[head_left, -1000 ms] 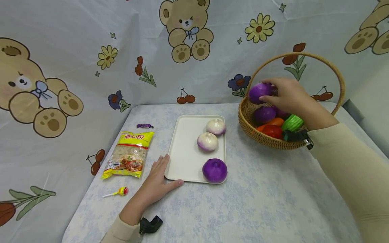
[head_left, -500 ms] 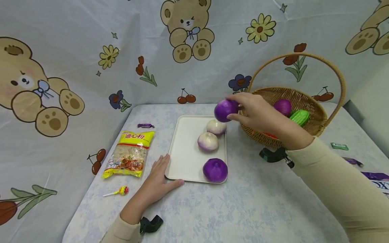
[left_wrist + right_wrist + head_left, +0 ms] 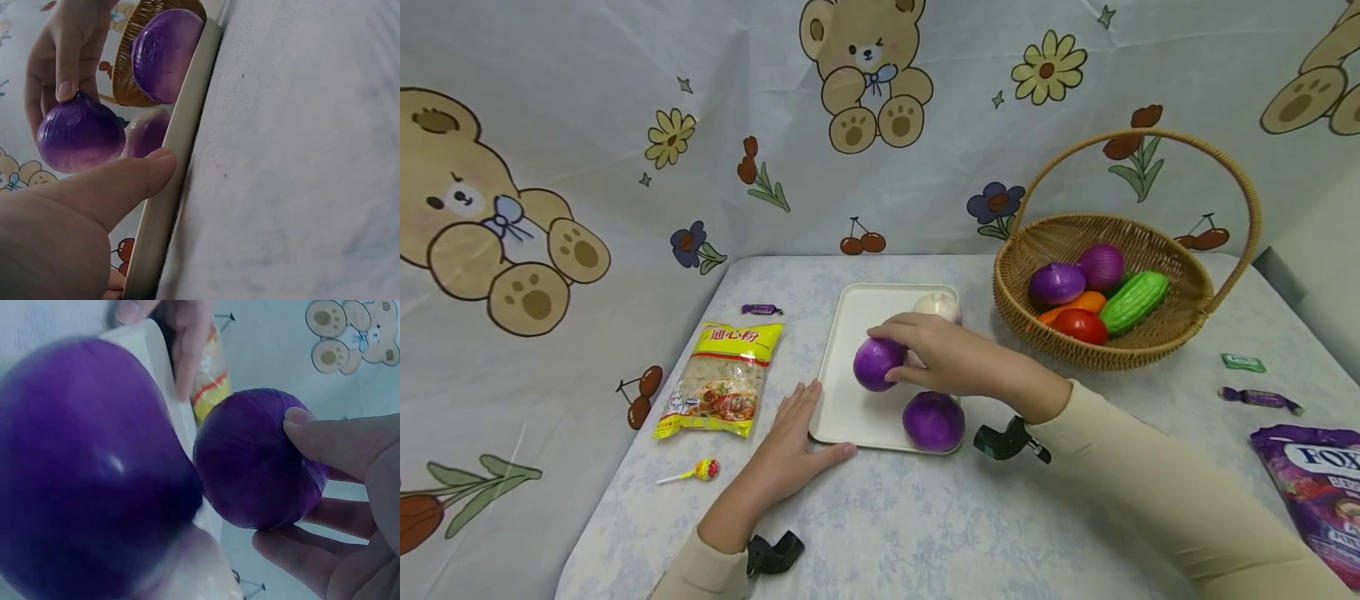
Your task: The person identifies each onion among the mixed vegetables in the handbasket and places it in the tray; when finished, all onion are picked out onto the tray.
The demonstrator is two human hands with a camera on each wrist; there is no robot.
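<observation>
My right hand [image 3: 936, 350] holds a purple onion [image 3: 878, 364] by its side, over the middle of the white tray [image 3: 850, 425]. In the right wrist view the thumb and fingers pinch this onion [image 3: 256, 462] from opposite sides. Another purple onion [image 3: 933, 422] sits at the tray's near right corner. A white onion with a purple tinge [image 3: 937, 307] lies at the far right of the tray, and a second pale one is mostly hidden behind my right hand. My left hand [image 3: 790, 450] rests at the tray's near left corner, fingers extended along the side, thumb [image 3: 134, 181] against the near rim.
A wicker basket [image 3: 1112, 358] at the right holds two purple vegetables, a tomato, a carrot and a green cucumber-like one. At left lie a yellow pasta bag [image 3: 722, 379], a lollipop [image 3: 703, 470] and a wrapped candy [image 3: 762, 309]. A purple FOX'S bag [image 3: 1318, 492] and small sweets lie right.
My right hand has carried the purple onion from the basket leftward and down over the tray. My left hand has stayed at the tray's corner.
</observation>
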